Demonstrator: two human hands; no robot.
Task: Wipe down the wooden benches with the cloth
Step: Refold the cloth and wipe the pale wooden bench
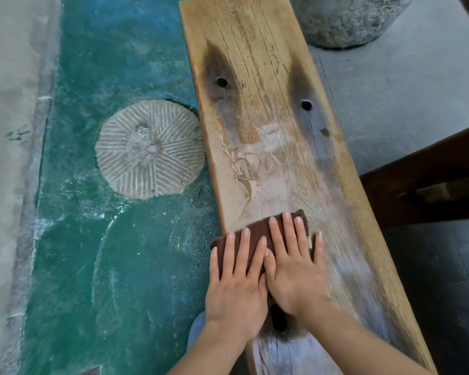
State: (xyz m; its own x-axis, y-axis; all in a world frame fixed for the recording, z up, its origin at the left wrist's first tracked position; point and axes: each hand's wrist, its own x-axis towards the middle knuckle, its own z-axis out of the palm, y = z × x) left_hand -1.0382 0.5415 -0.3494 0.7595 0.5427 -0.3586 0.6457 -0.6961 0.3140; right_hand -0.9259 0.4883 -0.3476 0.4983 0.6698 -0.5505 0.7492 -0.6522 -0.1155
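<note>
Lying crosswise on bench (pixel 282 131): cloth (pixel 257 231).

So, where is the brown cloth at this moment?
In the head view, the brown cloth lies flat on the wooden bench, near its left edge, pressed under the left hand and right hand.

Soft even daylight, no glare, motion blur streaking the wooden bench (pixel 344 239) toward 5 o'clock, wide-angle edge bending

Folded brown cloth (pixel 257 234) lies flat on the weathered wooden bench (pixel 282 147).
</note>
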